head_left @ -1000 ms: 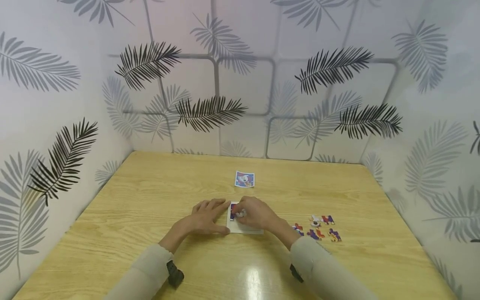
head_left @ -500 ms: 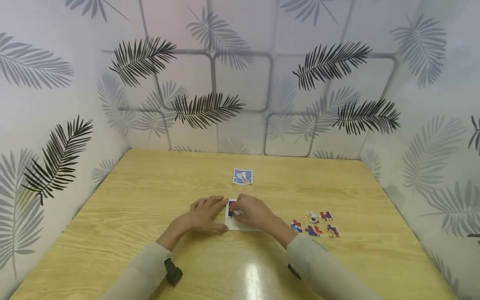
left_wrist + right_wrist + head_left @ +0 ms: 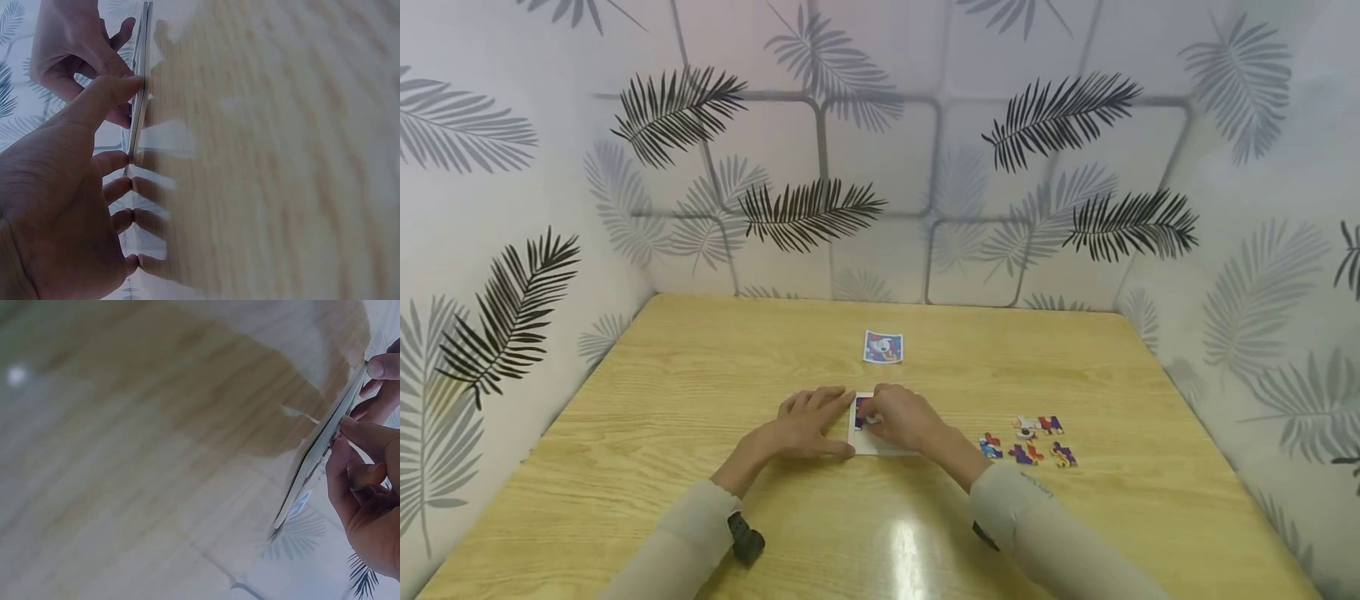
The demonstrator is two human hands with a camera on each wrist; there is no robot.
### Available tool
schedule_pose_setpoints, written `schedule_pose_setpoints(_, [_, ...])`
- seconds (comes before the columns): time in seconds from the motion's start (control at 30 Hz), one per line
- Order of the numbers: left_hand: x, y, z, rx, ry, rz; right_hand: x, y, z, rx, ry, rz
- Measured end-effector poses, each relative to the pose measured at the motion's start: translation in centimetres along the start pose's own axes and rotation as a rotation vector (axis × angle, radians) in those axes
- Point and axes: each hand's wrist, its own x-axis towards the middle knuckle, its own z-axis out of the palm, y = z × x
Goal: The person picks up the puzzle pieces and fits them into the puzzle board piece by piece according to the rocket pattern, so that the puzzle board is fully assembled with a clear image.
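In the head view a white square puzzle board lies on the table in front of me. My left hand rests at its left side, fingers spread, thumb and index fingertips touching the edge. Purple puzzle pieces fill part of the board's upper left corner. Over the board, my right hand has curled fingers and pinches a whitish puzzle piece, mostly hidden under the fingertips. The right wrist view has the thumb and index finger close together at the board's edge-on surface.
Several loose puzzle pieces lie on the table to the right of my right forearm. Behind the board is a small square picture card with a cartoon figure. Leaf-patterned walls enclose the table's back and sides.
The right fingertips have shifted slightly left and away from me on the board, covering more of the whitish piece. My left hand keeps its place. The whole head view has drifted a little.
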Motion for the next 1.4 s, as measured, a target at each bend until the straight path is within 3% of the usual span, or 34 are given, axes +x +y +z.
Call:
schedule_pose_setpoints(0.23, [0.6, -0.2, 0.6, -0.004, 0.014, 0.008, -0.5, 0.2, -0.5, 0.021, -0.043, -0.011])
schedule_pose_setpoints(0.5, [0.7, -0.3, 0.3, 0.012, 0.013, -0.002, -0.9, -0.1, -1.0, 0.048, -0.067, -0.029])
schedule_pose_setpoints(0.8, [0.6, -0.3, 0.2, 0.01, 0.023, -0.019, -2.5, 1.7, -1.0, 0.187, -0.047, -0.076])
schedule_pose_setpoints(1.4, [0.4, 0.0, 0.2, -0.002, 0.036, -0.036, -5.7, 5.2, -3.0, 0.345, 0.031, 0.073])
